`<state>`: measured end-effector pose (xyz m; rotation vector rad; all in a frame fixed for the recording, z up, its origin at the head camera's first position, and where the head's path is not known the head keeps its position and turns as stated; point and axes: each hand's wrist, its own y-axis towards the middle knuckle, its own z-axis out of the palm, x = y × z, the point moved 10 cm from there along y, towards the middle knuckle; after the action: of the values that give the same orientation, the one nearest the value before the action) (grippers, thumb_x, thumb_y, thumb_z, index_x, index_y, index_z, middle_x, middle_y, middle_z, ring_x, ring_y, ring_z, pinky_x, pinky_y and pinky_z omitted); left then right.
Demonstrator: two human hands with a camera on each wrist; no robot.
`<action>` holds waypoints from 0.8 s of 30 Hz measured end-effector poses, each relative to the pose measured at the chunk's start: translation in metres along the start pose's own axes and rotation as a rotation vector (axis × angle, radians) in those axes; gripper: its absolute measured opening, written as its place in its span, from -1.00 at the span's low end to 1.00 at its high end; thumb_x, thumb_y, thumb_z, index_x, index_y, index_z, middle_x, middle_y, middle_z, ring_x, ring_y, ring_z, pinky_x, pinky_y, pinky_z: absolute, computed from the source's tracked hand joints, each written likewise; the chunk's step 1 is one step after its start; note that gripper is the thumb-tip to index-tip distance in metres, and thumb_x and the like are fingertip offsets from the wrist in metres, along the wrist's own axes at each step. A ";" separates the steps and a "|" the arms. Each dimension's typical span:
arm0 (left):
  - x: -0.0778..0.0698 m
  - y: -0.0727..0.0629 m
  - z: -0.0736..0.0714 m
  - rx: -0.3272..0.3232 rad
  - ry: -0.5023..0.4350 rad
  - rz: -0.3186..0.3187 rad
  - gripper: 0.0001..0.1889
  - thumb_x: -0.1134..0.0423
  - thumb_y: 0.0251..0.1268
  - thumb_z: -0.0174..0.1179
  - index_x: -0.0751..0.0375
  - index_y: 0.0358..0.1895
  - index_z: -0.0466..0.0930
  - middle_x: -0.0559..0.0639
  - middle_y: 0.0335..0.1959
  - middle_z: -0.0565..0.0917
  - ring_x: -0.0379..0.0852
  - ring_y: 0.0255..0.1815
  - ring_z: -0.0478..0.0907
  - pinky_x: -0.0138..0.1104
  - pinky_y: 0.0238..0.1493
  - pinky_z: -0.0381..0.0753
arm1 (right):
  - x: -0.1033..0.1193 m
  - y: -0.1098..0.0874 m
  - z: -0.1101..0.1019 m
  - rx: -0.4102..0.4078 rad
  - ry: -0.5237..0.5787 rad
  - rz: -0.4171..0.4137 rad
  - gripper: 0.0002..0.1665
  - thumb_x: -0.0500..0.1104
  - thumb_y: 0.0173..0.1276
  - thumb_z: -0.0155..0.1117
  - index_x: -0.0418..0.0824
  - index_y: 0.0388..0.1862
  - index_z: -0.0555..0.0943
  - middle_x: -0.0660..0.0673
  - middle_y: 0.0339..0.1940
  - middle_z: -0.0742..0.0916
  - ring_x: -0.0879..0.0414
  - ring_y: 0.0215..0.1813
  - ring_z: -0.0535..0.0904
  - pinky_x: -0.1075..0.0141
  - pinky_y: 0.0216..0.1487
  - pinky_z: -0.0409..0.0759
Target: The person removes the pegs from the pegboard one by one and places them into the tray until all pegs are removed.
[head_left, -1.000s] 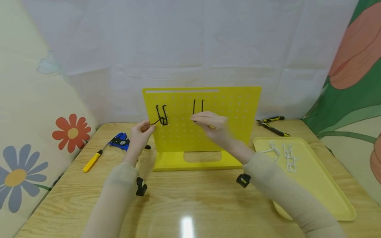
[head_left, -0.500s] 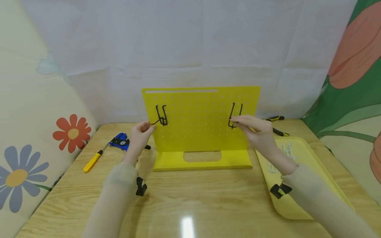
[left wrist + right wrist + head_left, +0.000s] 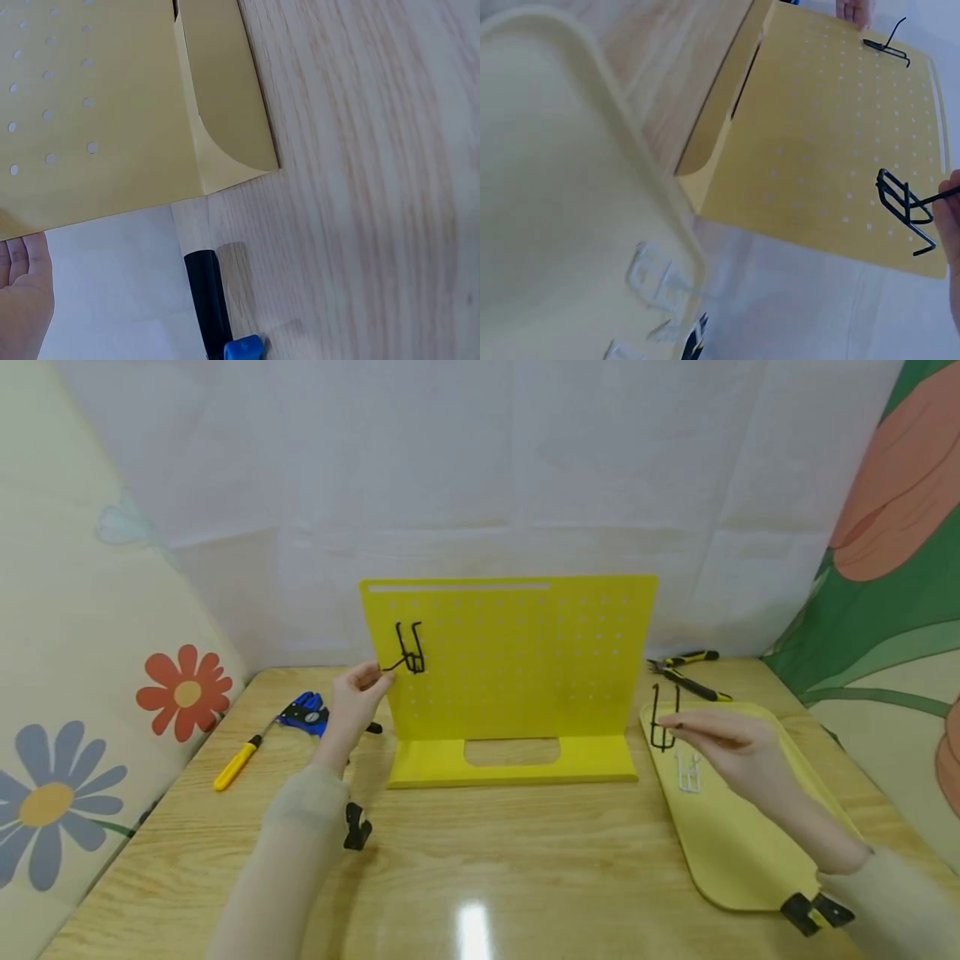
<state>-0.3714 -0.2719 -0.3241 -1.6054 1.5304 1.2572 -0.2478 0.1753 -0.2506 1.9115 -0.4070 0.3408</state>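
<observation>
A yellow pegboard (image 3: 517,693) stands upright on its base. My left hand (image 3: 357,695) grips its left edge; in the left wrist view the left hand's fingers (image 3: 34,259) lie against the board's edge. One black wire hook (image 3: 410,652) is on the board's upper left, its prong reaching toward that hand. My right hand (image 3: 731,743) pinches the prong of a second black wire hook (image 3: 663,735), held in front of the tray's far left corner. This second hook (image 3: 906,202) appears apart from the board in the right wrist view.
A yellow tray (image 3: 738,860) with white wire hooks (image 3: 687,774) lies at right. Black-and-yellow pliers (image 3: 686,677) rest behind it. At left are a blue-and-black tool (image 3: 306,716) and a yellow-handled screwdriver (image 3: 238,764). A white sheet (image 3: 480,485) hangs behind.
My right hand has carried the second black hook rightward and down, from in front of the board's middle to over the tray. The left hand has stayed at the board's edge.
</observation>
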 end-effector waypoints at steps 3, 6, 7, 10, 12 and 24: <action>0.001 0.000 0.000 0.005 0.001 -0.011 -0.50 0.03 0.37 0.06 0.31 0.22 0.44 -0.07 -0.12 0.57 -0.48 -0.21 0.43 -0.26 0.14 0.45 | 0.001 -0.011 -0.010 0.025 0.073 0.018 -0.78 -0.42 0.19 0.26 -0.59 -0.22 0.64 -0.09 -0.12 0.76 0.23 -0.07 0.68 0.52 -0.11 0.58; 0.000 0.001 0.000 0.007 0.009 -0.015 -0.48 0.02 0.38 0.05 0.32 0.25 0.42 0.10 0.01 0.53 -0.46 -0.18 0.41 -0.18 0.19 0.43 | -0.001 -0.022 -0.018 0.032 0.165 0.055 -0.80 -0.50 0.17 0.23 -0.62 -0.22 0.62 -0.11 -0.12 0.76 0.20 -0.07 0.69 0.50 -0.13 0.59; 0.000 0.001 0.000 0.004 0.011 -0.013 -0.48 0.03 0.38 0.05 0.32 0.25 0.42 0.12 0.02 0.53 -0.47 -0.18 0.41 -0.18 0.19 0.43 | -0.002 -0.026 -0.021 0.036 0.180 0.078 -0.81 -0.53 0.16 0.22 -0.62 -0.22 0.62 -0.11 -0.13 0.76 0.20 -0.08 0.69 0.50 -0.14 0.59; 0.000 0.002 0.001 0.006 0.007 -0.007 -0.49 0.04 0.38 0.05 0.32 0.23 0.43 0.03 -0.03 0.55 -0.48 -0.19 0.42 -0.21 0.17 0.44 | -0.010 -0.037 -0.027 0.066 0.244 0.185 -0.75 -0.66 0.12 0.14 -0.63 -0.19 0.60 -0.08 -0.12 0.76 0.20 -0.08 0.70 0.47 -0.14 0.60; -0.001 0.002 0.001 0.004 0.000 -0.002 -0.50 0.04 0.37 0.06 0.33 0.22 0.44 -0.11 -0.13 0.55 -0.49 -0.21 0.43 -0.25 0.14 0.45 | -0.019 -0.047 -0.029 0.102 0.226 0.298 -0.72 -0.68 0.12 0.11 -0.62 -0.17 0.60 -0.02 -0.14 0.77 0.22 -0.10 0.70 0.46 -0.15 0.61; -0.001 0.001 0.002 0.002 -0.013 0.003 -0.52 0.06 0.37 0.07 0.33 0.20 0.46 -0.23 -0.21 0.54 -0.54 -0.23 0.45 -0.24 0.17 0.45 | -0.056 -0.100 -0.017 0.407 0.185 0.666 -0.77 -0.48 0.25 0.16 -0.43 -0.14 0.67 0.14 -0.19 0.76 0.29 -0.15 0.69 0.43 -0.19 0.64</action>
<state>-0.3727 -0.2696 -0.3245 -1.5906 1.5263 1.2650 -0.2554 0.2323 -0.3513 2.0640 -0.9012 1.0983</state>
